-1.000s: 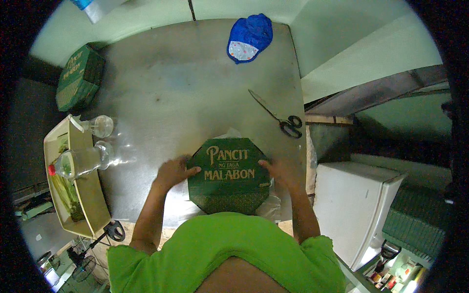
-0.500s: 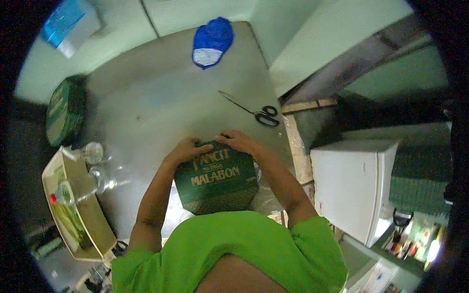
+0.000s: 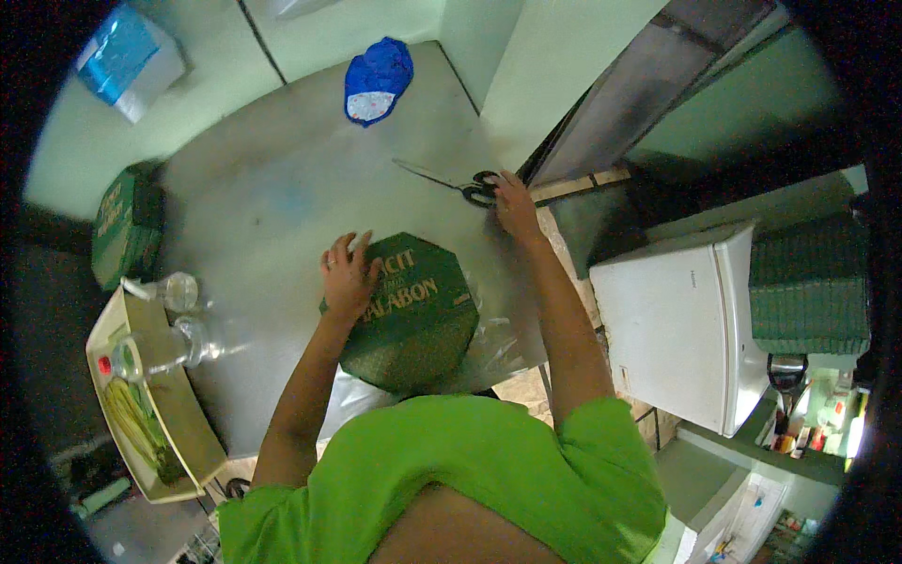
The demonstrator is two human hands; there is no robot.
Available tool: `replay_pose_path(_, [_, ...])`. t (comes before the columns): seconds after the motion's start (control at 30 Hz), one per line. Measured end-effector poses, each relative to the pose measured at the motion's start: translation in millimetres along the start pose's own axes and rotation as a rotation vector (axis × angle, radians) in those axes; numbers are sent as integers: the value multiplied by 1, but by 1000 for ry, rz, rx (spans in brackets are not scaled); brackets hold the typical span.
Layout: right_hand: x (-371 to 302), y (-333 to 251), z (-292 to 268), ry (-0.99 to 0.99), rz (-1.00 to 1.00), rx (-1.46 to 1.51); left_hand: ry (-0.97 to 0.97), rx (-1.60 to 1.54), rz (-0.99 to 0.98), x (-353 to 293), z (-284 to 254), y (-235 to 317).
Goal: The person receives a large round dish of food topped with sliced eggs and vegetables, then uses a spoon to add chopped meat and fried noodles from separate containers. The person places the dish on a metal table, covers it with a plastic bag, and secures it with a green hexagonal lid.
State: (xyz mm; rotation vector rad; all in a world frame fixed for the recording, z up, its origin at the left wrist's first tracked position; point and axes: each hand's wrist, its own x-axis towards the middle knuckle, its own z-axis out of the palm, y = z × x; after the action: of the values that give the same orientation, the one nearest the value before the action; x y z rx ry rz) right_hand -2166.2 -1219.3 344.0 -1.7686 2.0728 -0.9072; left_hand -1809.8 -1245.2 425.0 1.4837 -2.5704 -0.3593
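Note:
An octagonal dark green box (image 3: 423,324) with gold lettering lies flat near the table's front edge. My left hand (image 3: 348,277) rests on its upper left part, fingers apart and holding nothing. At the table's right edge, my right hand (image 3: 513,205) has its fingers curled at the black handles of a pair of scissors (image 3: 477,191). The scissors lie on the table with their blades pointing up and left. Part of the handles is hidden by my fingers. Clear plastic wrap (image 3: 493,343) shows beside and under the box.
A blue cloth cap (image 3: 378,83) lies at the table's far end. More green boxes (image 3: 129,226) are stacked at the left, behind a cream bin (image 3: 202,451) with clear bottles (image 3: 155,355) and green leaves. A white fridge (image 3: 662,329) stands right, with stacked green trays (image 3: 810,282) beyond.
My right hand has left the box's far edge and reached right to the scissors' handles. My left hand has slid onto the box's left side. The whole view has shifted slightly.

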Motion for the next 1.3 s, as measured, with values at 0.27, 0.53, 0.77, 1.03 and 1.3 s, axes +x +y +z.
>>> replay_pose_path(0.27, [24,-22,-29,-381,-23,-387,88,-331,334,-90,11,102])
replay_pose_path(0.53, [-25,19,-152,-949,-336,-97,-93,-103,-63,-185,65,270])
replay_pose_path(0.77, [-19,68,-214,-1675,32,-131,-113,-67,-280,-209,106,299])
replay_pose_path(1.03, [11,95,-150,-2033,218,-87,95,-166,-312,-233,104,332])
replay_pose_path(1.3, [32,90,-144,-2072,174,-109,4,23,-537,-198,120,331])
